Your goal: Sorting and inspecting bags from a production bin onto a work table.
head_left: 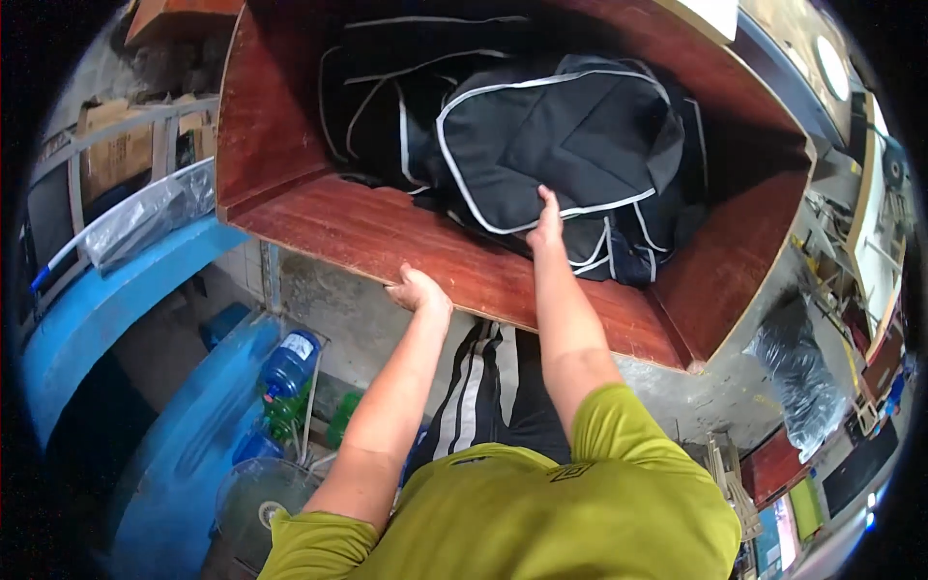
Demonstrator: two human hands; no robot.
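A large reddish-brown wooden box (319,217) with an open front stands before me. Inside lies a heap of black cloth pieces with white piping. On top of the heap, toward the right, is a black padded cloth piece (570,145) with a rounded outline. My right hand (547,222) holds that piece at its near edge, thumb over the cloth; the other fingers are hidden. My left hand (422,290) is closed on the front edge of the box's floor, with some fingers out of sight.
Beneath the box at left are a blue water bottle (290,363) and a round fan (266,503). A curved blue ledge (126,290) runs along the left, with clear plastic wrap (150,222) on it. At right hangs a dark plastic bag (800,372).
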